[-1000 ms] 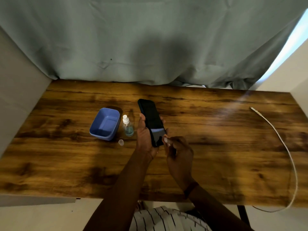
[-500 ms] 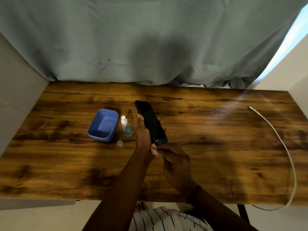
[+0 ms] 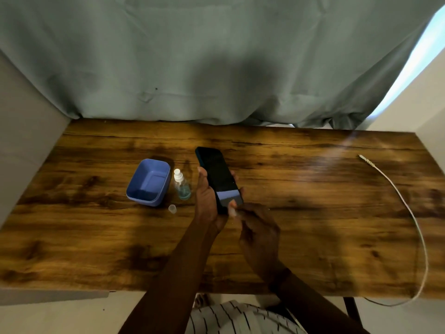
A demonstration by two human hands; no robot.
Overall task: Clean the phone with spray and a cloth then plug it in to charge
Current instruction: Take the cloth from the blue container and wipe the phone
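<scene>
The left hand [image 3: 207,196] grasps the phone [image 3: 218,175], long axis running toward upper left of frame, while the right hand [image 3: 258,231], pinched on something small I cannot identify, touches its near end; the cable [image 3: 407,206] lies far right.

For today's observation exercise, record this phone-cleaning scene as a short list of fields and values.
phone: dark screen, held up in left hand
right hand: fingertips at phone's lower end; cloth not discernible
spray bottle: upright, uncapped, beside blue tub
cap: on table, in front of bottle
charging cable: at table's right, unplugged from phone
</scene>
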